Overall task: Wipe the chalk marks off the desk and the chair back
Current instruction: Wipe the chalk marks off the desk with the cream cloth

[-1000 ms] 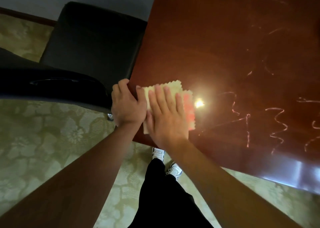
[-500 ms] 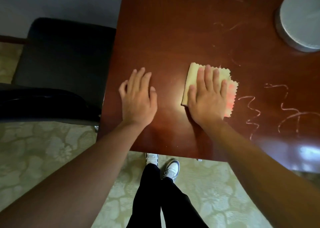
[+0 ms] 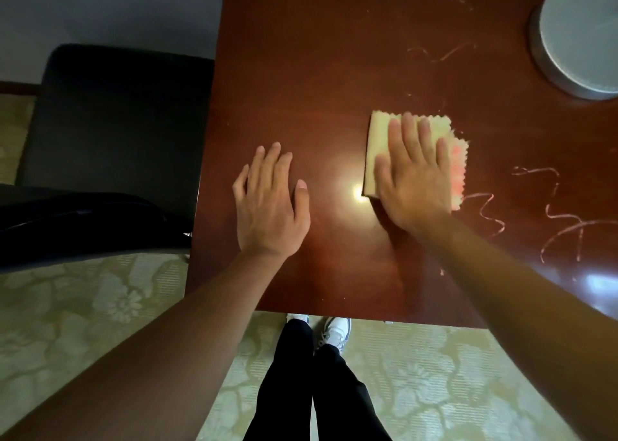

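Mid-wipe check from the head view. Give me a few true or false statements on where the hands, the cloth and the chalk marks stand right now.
1. The right hand presses flat on the cloth. True.
2. The left hand grips a corner of the cloth. False: it rests flat on the bare desk, apart from the cloth.
3. Chalk marks remain on the desk to the right of the cloth. True.
4. The round grey object sits on the chair. False: it stands on the desk at the far right.
5. The cloth is crumpled into a ball. False: it lies flat and folded.
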A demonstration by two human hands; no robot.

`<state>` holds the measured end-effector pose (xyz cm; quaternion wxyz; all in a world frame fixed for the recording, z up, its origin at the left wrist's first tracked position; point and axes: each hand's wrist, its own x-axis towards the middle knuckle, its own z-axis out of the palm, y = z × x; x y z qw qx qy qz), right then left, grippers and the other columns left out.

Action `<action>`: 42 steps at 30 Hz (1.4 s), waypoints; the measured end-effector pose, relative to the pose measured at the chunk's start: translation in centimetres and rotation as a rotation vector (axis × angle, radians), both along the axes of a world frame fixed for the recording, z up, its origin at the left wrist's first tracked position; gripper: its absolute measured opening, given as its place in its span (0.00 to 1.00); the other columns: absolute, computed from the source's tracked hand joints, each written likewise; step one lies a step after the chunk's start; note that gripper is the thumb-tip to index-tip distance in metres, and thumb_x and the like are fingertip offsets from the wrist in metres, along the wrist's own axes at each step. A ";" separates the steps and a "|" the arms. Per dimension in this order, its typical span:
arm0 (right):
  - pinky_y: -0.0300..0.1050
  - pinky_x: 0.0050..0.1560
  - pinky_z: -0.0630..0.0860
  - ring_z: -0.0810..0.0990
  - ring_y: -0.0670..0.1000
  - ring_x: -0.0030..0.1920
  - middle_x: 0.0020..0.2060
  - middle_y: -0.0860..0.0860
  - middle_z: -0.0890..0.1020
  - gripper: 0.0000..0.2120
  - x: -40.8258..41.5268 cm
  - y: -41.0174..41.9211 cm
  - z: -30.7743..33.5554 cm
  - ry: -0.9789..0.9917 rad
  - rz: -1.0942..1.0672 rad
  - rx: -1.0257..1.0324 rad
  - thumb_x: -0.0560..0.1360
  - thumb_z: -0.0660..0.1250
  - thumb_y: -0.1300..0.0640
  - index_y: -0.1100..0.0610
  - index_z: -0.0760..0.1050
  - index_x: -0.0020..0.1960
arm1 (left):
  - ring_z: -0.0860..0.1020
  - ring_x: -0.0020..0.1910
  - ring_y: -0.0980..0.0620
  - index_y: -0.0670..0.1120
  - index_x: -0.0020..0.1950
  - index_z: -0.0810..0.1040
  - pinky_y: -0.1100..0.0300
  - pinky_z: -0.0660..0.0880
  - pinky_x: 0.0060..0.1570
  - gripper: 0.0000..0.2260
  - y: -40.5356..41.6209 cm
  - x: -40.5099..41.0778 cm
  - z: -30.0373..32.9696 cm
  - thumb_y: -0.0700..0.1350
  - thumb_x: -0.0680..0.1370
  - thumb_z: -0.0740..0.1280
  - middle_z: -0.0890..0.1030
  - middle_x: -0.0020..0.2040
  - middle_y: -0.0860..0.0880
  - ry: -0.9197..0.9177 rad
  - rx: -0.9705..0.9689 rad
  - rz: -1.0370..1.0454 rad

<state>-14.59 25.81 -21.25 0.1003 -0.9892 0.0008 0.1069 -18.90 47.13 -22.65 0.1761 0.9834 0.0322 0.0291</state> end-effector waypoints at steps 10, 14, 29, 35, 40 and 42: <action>0.62 0.77 0.51 0.46 0.56 0.80 0.80 0.54 0.52 0.28 -13.6 8.3 0.0 -0.033 0.340 0.075 0.84 0.47 0.46 0.57 0.52 0.80 | 0.59 0.79 0.48 0.47 0.73 0.69 0.48 0.53 0.76 0.24 0.1 0.0 0.0 0.57 0.80 0.57 0.67 0.78 0.47 0.008 -0.038 0.014; 0.62 0.76 0.54 0.51 0.56 0.80 0.79 0.54 0.56 0.27 -16.6 8.4 -0.2 -0.040 0.339 0.068 0.83 0.52 0.47 0.57 0.57 0.79 | 0.59 0.79 0.48 0.48 0.74 0.68 0.49 0.52 0.76 0.25 0.1 0.1 -0.1 0.56 0.78 0.59 0.66 0.78 0.48 0.008 -0.002 0.008; 0.59 0.78 0.42 0.44 0.57 0.80 0.80 0.54 0.48 0.26 -7.3 3.7 0.3 0.004 0.087 -0.034 0.85 0.42 0.49 0.54 0.47 0.81 | 0.61 0.79 0.45 0.44 0.73 0.70 0.48 0.55 0.76 0.25 0.0 -0.4 0.6 0.52 0.77 0.62 0.68 0.77 0.45 -0.025 -0.032 -0.006; 0.60 0.78 0.51 0.50 0.56 0.79 0.79 0.53 0.57 0.25 -15.3 6.2 -0.1 -0.041 0.240 0.058 0.84 0.47 0.49 0.55 0.57 0.79 | 0.67 0.75 0.46 0.43 0.72 0.71 0.44 0.56 0.73 0.22 -0.2 -1.0 0.6 0.48 0.80 0.59 0.71 0.75 0.45 -0.077 0.085 -0.273; 0.59 0.78 0.48 0.50 0.57 0.79 0.79 0.53 0.55 0.26 -11.4 -1.6 -0.3 -0.041 -0.010 -0.037 0.84 0.42 0.48 0.54 0.53 0.80 | 0.71 0.71 0.45 0.44 0.71 0.72 0.41 0.59 0.69 0.21 -2.5 -1.1 1.0 0.47 0.79 0.61 0.73 0.73 0.46 -0.133 0.062 -0.398; 0.58 0.78 0.47 0.49 0.56 0.80 0.80 0.53 0.54 0.26 -9.7 -5.7 -0.3 -0.052 -0.110 -0.050 0.84 0.42 0.48 0.54 0.51 0.81 | 0.70 0.72 0.45 0.44 0.72 0.72 0.42 0.60 0.69 0.22 -5.1 -0.7 1.1 0.48 0.78 0.61 0.72 0.74 0.45 -0.111 0.006 -0.415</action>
